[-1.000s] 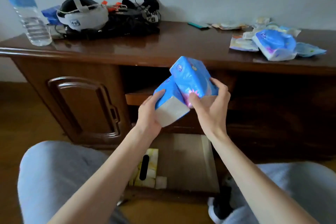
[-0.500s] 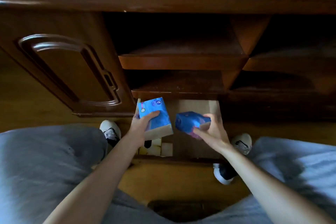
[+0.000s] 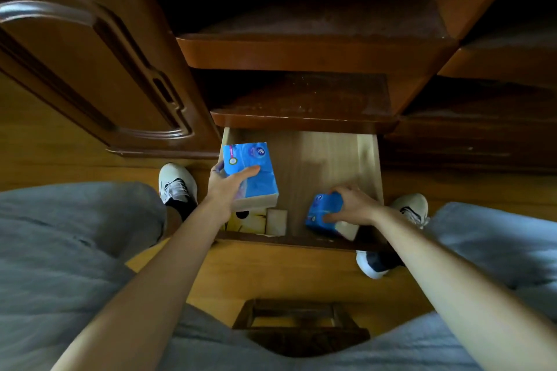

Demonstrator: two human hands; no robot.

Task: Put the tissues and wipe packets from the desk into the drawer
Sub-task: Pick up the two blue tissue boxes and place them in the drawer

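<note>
Head view: each hand, left (image 3: 224,187) and right (image 3: 351,205), grips a blue tissue pack inside the open drawer (image 3: 366,159).

The pack (image 3: 251,161) in my left hand (image 3: 224,190) has a glossy blue plastic wrap; so does the pack (image 3: 321,214) under my right hand (image 3: 351,208). The drawer (image 3: 328,156) is pale, matt bare wood inside. The desk shelves (image 3: 304,51) are dark varnished wood with a sheen, the floor (image 3: 60,144) smooth yellowish wood. My trousers (image 3: 75,235) are soft grey cloth.
</note>
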